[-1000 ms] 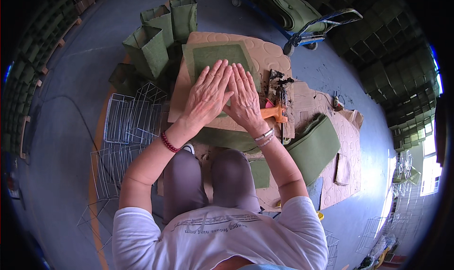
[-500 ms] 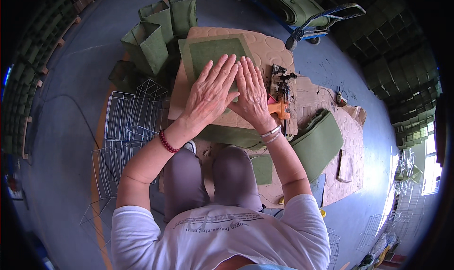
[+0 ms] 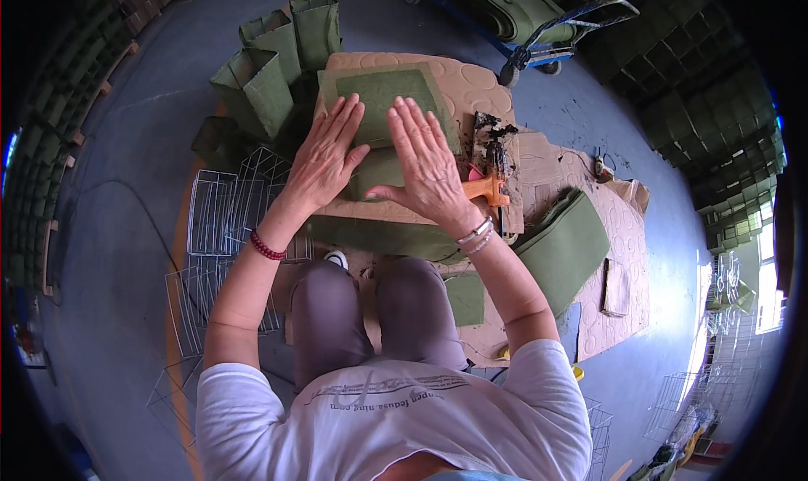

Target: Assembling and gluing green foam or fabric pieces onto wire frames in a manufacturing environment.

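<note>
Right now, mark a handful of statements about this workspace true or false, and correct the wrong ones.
1. The left grip and right grip are apart. True.
2. The right grip is closed around the orange handle. False: its fingers are extended, and the orange handle is not held.
3. The dark red beaded bracelet is on the left wrist. True.
4. The blue cart is bare. False: green material lies on the blue cart.
</note>
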### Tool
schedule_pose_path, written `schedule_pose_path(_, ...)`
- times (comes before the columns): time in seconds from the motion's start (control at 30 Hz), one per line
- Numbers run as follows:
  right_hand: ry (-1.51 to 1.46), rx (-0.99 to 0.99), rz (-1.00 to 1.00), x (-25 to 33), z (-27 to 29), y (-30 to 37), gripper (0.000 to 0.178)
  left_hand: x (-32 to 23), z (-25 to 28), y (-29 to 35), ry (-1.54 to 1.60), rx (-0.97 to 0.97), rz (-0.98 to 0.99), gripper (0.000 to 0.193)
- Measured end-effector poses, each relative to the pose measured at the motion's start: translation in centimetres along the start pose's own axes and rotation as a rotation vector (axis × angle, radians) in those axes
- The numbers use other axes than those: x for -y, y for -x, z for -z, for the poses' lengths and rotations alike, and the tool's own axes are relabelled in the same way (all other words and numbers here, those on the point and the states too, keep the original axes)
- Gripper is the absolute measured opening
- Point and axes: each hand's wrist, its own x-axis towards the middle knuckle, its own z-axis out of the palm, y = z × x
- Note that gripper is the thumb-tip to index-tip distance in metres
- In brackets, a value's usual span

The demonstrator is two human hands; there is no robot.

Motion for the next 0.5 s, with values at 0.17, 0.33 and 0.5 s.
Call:
schedule_pose_path(0.17,0.009,0.035,0.020,0.1,-3.4,0.1,0.112,0.8,-0.5,0.5,-0.037,0.018,0.032,0.062)
schedule_pose_path(0.33,-0.034,0.025,0.012,0.8,-3.4,-0.5,0.115,0.2,0.8,0.0,-0.049,-0.029,0.037,0.066)
schedule_pose_path(0.5,0.012,0.008,0.023,-1.0,-1.4,-0.2,0.118,-2.3,-0.3,-0.6,-0.136,-0.051,-0.071,0.067)
